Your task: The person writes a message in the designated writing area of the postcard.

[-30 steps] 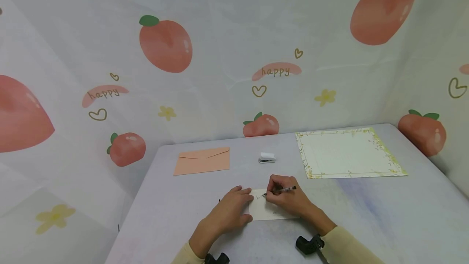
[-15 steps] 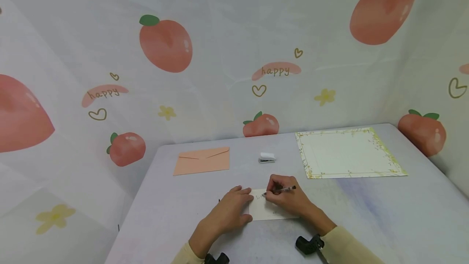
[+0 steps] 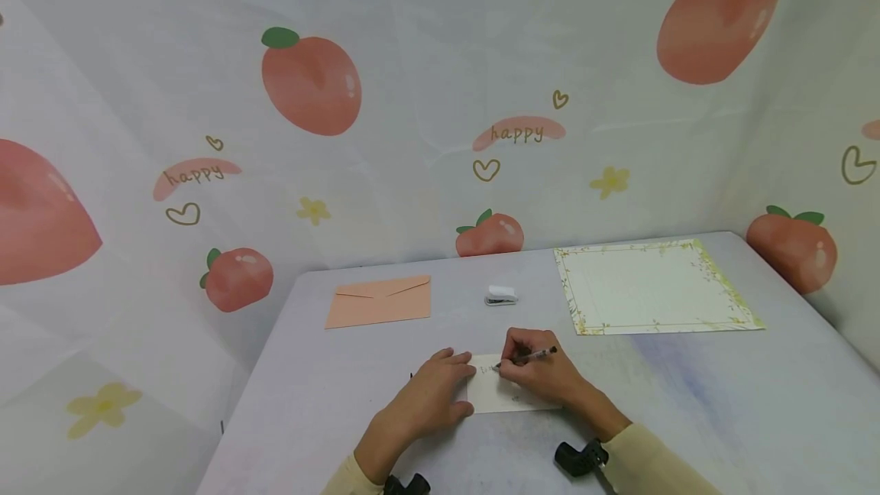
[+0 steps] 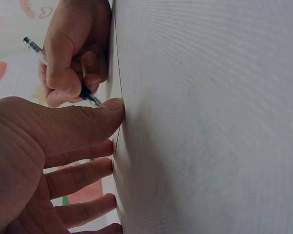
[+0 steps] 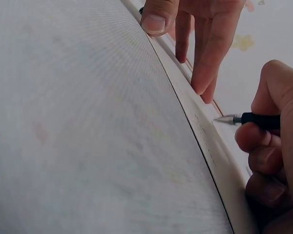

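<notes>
A small cream card (image 3: pixel 490 397) lies on the table near its front, with a few small dark marks of writing on it. My right hand (image 3: pixel 539 367) pinches a black and clear pen (image 3: pixel 538 355), its tip at the card's upper left part. In the right wrist view the metal tip of the pen (image 5: pixel 229 119) is close to the card's surface. My left hand (image 3: pixel 435 394) rests on the card's left edge, thumb and fingers spread and mostly straight. The left wrist view shows the left thumb (image 4: pixel 95 119) on the near edge of the card.
An orange envelope (image 3: pixel 380 304) lies at the back left of the table (image 3: pixel 330 380). A small white stapler (image 3: pixel 501 296) stands at the back middle. To the back right is a large sheet of paper (image 3: pixel 646 287) with a floral border. A patterned curtain (image 3: pixel 412 98) hangs behind.
Small pen strokes have been added at the card's upper left, and the pen has shifted very slightly with my right hand. My left hand has stayed in place.
</notes>
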`<state>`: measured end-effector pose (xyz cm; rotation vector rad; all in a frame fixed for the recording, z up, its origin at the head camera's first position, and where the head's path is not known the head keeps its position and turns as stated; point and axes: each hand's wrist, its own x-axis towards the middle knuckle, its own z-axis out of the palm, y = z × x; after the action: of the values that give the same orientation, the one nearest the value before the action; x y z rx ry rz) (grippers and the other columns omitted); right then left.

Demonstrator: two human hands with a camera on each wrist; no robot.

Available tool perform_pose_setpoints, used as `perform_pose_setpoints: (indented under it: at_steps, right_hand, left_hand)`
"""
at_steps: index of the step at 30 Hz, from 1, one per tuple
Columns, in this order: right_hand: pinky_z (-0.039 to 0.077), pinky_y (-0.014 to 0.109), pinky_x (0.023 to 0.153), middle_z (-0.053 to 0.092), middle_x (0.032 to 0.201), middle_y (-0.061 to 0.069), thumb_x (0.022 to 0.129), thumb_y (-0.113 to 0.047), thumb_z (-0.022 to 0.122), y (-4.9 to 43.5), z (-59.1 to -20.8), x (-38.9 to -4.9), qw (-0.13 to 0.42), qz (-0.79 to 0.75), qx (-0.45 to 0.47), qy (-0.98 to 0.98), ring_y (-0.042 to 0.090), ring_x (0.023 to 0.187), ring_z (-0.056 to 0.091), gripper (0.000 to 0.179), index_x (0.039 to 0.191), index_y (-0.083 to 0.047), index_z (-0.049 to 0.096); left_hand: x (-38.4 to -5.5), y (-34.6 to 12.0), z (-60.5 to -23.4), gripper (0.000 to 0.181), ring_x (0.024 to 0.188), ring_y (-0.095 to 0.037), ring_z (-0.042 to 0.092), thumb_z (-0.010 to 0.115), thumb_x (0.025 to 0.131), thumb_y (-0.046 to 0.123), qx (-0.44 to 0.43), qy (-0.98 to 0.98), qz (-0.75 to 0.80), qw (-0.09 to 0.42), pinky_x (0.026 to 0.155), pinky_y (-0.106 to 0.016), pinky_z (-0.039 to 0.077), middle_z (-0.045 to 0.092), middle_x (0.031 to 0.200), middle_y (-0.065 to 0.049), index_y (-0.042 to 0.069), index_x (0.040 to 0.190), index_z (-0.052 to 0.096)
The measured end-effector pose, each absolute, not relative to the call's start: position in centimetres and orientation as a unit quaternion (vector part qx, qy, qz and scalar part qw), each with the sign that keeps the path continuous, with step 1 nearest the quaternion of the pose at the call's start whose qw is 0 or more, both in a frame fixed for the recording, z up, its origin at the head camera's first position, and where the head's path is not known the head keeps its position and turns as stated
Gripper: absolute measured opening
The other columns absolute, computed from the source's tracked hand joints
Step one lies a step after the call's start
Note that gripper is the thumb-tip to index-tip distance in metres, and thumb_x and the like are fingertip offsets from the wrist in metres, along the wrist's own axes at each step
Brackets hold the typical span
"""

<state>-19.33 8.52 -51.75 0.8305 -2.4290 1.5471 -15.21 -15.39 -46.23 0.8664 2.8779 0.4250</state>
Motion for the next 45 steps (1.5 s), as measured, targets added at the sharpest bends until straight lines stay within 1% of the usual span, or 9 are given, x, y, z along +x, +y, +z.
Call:
perform_pose_setpoints:
  at_steps: [9, 19, 20, 26, 29, 31, 34, 41, 45]
  right_hand:
    - [0.043, 0.019, 0.058, 0.062, 0.07, -0.017, 0.08, 0.004, 0.076, 8.6, -51.5, -19.3, 0.069, 0.529, 0.265, -0.803, 0.0, 0.065, 0.053, 0.031, 0.078, -0.025, 0.064]
    - [0.044, 0.02, 0.058, 0.063, 0.072, -0.015, 0.084, 0.003, 0.074, 8.9, -51.6, -19.5, 0.064, 0.539, 0.243, -0.804, 0.002, 0.065, 0.053, 0.03, 0.08, -0.025, 0.066]
    - [0.045, 0.02, 0.058, 0.064, 0.072, -0.014, 0.085, 0.003, 0.074, 9.0, -51.5, -19.5, 0.06, 0.54, 0.24, -0.804, 0.003, 0.066, 0.054, 0.029, 0.081, -0.025, 0.067]
    - [0.047, 0.021, 0.062, 0.072, 0.078, -0.006, 0.093, 0.0, 0.074, 9.4, -51.2, -19.8, 0.012, 0.56, 0.216, -0.8, 0.006, 0.07, 0.057, 0.02, 0.087, -0.019, 0.07]
    - [0.051, 0.022, 0.062, 0.074, 0.081, 0.002, 0.096, -0.002, 0.073, 9.5, -50.8, -19.8, -0.016, 0.583, 0.212, -0.784, 0.008, 0.071, 0.06, 0.011, 0.091, -0.012, 0.071]
    - [0.052, 0.022, 0.06, 0.073, 0.083, 0.007, 0.099, -0.003, 0.071, 9.7, -50.4, -19.8, -0.036, 0.604, 0.207, -0.769, 0.009, 0.07, 0.061, 0.006, 0.095, -0.007, 0.07]
    - [0.052, 0.022, 0.057, 0.071, 0.084, 0.012, 0.103, -0.004, 0.069, 10.1, -49.9, -19.6, -0.058, 0.634, 0.194, -0.746, 0.01, 0.067, 0.06, 0.005, 0.101, 0.0, 0.067]
    - [0.052, 0.022, 0.057, 0.069, 0.085, 0.009, 0.107, -0.004, 0.062, 11.2, -49.2, -18.9, -0.092, 0.688, 0.175, -0.698, 0.011, 0.066, 0.058, 0.013, 0.107, 0.009, 0.061]
    - [0.051, 0.022, 0.057, 0.068, 0.084, 0.006, 0.108, -0.005, 0.061, 12.0, -49.1, -18.1, -0.117, 0.714, 0.17, -0.669, 0.009, 0.066, 0.056, 0.014, 0.107, 0.009, 0.057]
  left_hand:
    - [-15.1, -15.3, -46.0, 0.049, 0.143, -0.043, 0.062, 0.092, 0.088, 0.019, 0.282, 0.947, 0.143, 0.056, 0.121, -0.051, 0.052, 0.069, 0.15, -0.015, 0.002, 0.132, 0.076]
    - [-15.3, -15.4, -46.4, 0.05, 0.144, -0.042, 0.061, 0.092, 0.089, 0.02, 0.282, 0.946, 0.147, 0.061, 0.12, -0.053, 0.052, 0.068, 0.151, -0.014, 0.003, 0.133, 0.076]
    - [-15.7, -15.6, -47.3, 0.049, 0.142, -0.042, 0.062, 0.092, 0.089, 0.021, 0.291, 0.944, 0.147, 0.049, 0.119, -0.051, 0.054, 0.069, 0.15, -0.014, 0.003, 0.132, 0.076]
    - [-17.1, -16.6, -50.6, 0.048, 0.14, -0.041, 0.063, 0.09, 0.091, 0.025, 0.318, 0.937, 0.145, 0.016, 0.117, -0.048, 0.055, 0.07, 0.15, -0.013, 0.006, 0.133, 0.076]
    - [-16.9, -16.6, -50.1, 0.048, 0.14, -0.042, 0.063, 0.09, 0.091, 0.026, 0.315, 0.938, 0.145, 0.023, 0.117, -0.05, 0.055, 0.07, 0.149, -0.013, 0.006, 0.133, 0.076]
    - [-16.3, -16.1, -48.6, 0.049, 0.14, -0.044, 0.063, 0.091, 0.09, 0.024, 0.304, 0.941, 0.145, 0.037, 0.117, -0.052, 0.055, 0.069, 0.149, -0.015, 0.004, 0.132, 0.076]
    - [-15.5, -15.4, -46.6, 0.049, 0.141, -0.043, 0.062, 0.092, 0.089, 0.022, 0.286, 0.946, 0.14, 0.057, 0.12, -0.051, 0.053, 0.069, 0.15, -0.014, 0.004, 0.132, 0.077]
    - [-14.9, -14.8, -45.7, 0.05, 0.144, -0.04, 0.061, 0.092, 0.09, 0.022, 0.268, 0.953, 0.122, 0.073, 0.123, -0.049, 0.051, 0.068, 0.152, -0.013, 0.004, 0.134, 0.076]
    - [-14.9, -14.8, -45.8, 0.051, 0.144, -0.041, 0.061, 0.091, 0.091, 0.023, 0.269, 0.954, 0.115, 0.07, 0.122, -0.049, 0.051, 0.068, 0.152, -0.014, 0.004, 0.135, 0.076]
